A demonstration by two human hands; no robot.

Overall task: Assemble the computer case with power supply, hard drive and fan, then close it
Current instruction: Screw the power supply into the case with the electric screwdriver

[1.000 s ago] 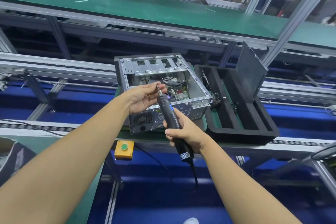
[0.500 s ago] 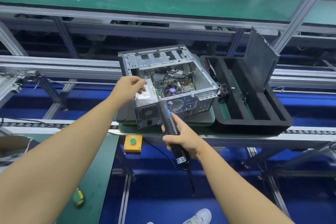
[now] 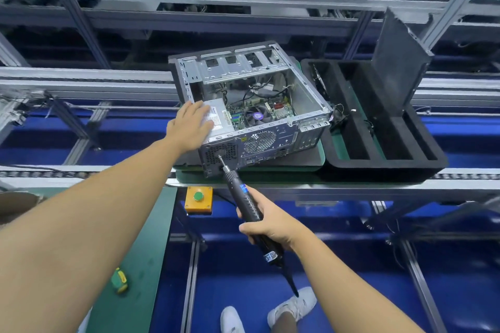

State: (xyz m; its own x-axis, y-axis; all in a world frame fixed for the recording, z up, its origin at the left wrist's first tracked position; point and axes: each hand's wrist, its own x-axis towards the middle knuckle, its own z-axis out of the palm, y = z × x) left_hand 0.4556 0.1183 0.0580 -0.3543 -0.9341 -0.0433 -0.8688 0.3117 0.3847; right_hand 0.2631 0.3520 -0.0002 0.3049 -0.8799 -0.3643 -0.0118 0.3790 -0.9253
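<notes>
Case point(image 3: 238, 66) mid-frame. L hand point(image 3: 190, 127) fingers flat on PSU point(image 3: 219, 116) at case's 8 o'clock; R hand point(image 3: 272, 222) fingers wrapped round screwdriver point(image 3: 247, 201), bit on rear panel. Risk, imo: PSU shifts, bit skids off hole.

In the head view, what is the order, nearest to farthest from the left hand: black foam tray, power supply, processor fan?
1. Power supply: under the left hand, touching it.
2. Processor fan: inside the case, to the hand's right.
3. Black foam tray: outside the case, far right.
</notes>
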